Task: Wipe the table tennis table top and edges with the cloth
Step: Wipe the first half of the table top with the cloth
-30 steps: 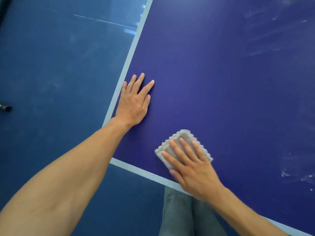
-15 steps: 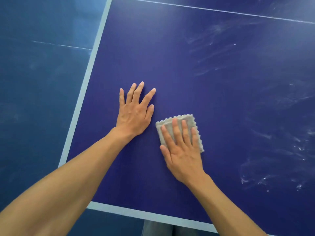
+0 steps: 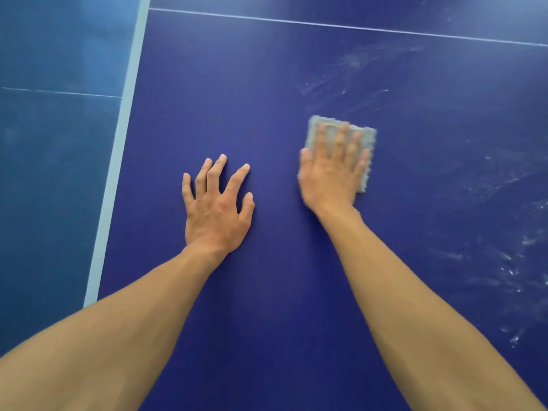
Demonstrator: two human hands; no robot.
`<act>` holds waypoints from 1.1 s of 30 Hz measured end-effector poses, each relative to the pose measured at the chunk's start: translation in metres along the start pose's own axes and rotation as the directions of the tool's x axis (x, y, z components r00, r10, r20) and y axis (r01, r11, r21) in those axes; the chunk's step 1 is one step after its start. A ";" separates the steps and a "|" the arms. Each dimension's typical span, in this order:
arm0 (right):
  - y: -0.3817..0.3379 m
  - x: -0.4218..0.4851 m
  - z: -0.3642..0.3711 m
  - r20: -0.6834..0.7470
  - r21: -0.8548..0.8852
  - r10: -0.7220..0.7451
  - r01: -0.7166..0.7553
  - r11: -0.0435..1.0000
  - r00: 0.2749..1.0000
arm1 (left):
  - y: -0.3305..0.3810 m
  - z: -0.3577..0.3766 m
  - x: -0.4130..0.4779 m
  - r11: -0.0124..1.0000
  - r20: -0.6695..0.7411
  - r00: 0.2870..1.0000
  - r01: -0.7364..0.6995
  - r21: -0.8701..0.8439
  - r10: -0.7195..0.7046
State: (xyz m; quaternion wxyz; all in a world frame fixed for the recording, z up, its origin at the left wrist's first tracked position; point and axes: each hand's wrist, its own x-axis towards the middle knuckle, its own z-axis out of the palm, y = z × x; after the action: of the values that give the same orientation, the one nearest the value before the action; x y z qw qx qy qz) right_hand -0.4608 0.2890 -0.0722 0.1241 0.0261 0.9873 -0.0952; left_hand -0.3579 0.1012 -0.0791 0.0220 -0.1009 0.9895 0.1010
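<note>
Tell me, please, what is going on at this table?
A person is wiping a blue table tennis table. The right hand presses a grey cloth flat on the top with straight fingers, blurred in mid-stroke. The left hand rests on the table beside it, fingers spread, holding nothing. Whitish smears show on the surface to the right.

You can read nothing here. The counter point(image 3: 267, 84) bears only a thin white line point(image 3: 355, 27) and a pale border stripe point(image 3: 118, 161). No letters, numbers, brand or label can be made out on it or on the cloth point(image 3: 315, 127).
</note>
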 end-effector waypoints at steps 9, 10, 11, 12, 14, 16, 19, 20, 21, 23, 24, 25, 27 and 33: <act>0.046 -0.027 -0.005 0.068 -0.088 -0.152 0.158 0.984 0.986 | 0.000 -0.003 0.003 1.000 0.045 0.999 0.000 0.009 0.000; 0.055 -0.013 -0.013 0.059 -0.065 -0.056 0.060 0.996 0.997 | 0.000 -0.003 0.004 1.000 0.048 0.999 -0.001 0.008 0.001; 0.059 0.006 -0.021 0.054 -0.036 0.046 -0.044 0.998 0.997 | 0.000 -0.002 0.004 1.000 0.050 0.999 0.000 0.007 0.000; 0.059 0.026 -0.028 0.053 -0.008 0.141 -0.141 0.990 0.989 | -0.001 -0.002 0.003 1.000 0.051 0.999 0.002 0.006 -0.002; 0.046 0.063 -0.037 0.043 0.034 0.281 -0.283 0.959 0.959 | 0.000 -0.001 0.001 1.000 0.046 0.999 -0.007 0.004 0.007; 0.013 0.088 -0.036 0.027 0.054 0.282 -0.283 0.958 0.959 | -0.001 0.000 0.001 1.000 0.029 0.999 -0.016 0.015 0.016; -0.043 0.077 -0.018 0.010 0.023 -0.025 0.025 0.999 1.000 | -0.001 0.001 0.003 1.000 0.017 1.000 -0.016 0.022 0.015; -0.056 0.061 -0.009 0.016 -0.016 -0.174 0.175 0.985 0.985 | -0.001 0.001 0.003 1.000 0.014 1.000 -0.014 0.022 0.013; -0.063 0.043 -0.001 0.041 -0.055 -0.314 0.316 0.947 0.949 | -0.001 0.001 0.003 1.000 0.012 1.000 -0.015 0.023 0.014; -0.055 0.014 0.007 0.110 -0.114 -0.485 0.496 0.861 0.868 | -0.002 0.001 0.003 0.999 0.007 1.000 -0.020 0.029 0.020; -0.043 0.010 0.005 0.122 -0.129 -0.499 0.513 0.849 0.858 | -0.002 0.001 0.003 0.999 0.007 1.000 -0.023 0.032 0.022; -0.029 0.014 0.001 0.119 -0.127 -0.475 0.488 0.864 0.872 | -0.002 0.000 0.004 0.999 0.012 1.000 -0.025 0.037 0.025; -0.001 0.040 -0.012 0.079 -0.130 -0.346 0.353 0.926 0.935 | -0.001 -0.001 0.005 0.999 0.030 0.999 -0.029 0.043 0.028; 0.003 0.177 -0.055 -0.013 0.009 0.233 -0.233 0.973 0.972 | -0.002 -0.001 0.005 0.999 0.015 0.999 -0.043 0.032 0.043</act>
State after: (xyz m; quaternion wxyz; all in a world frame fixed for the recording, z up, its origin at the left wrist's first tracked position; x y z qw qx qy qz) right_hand -0.6454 0.3078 -0.0646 0.1275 0.1427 0.9780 -0.0836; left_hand -0.3622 0.0985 -0.0785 0.0285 -0.0784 0.9928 0.0864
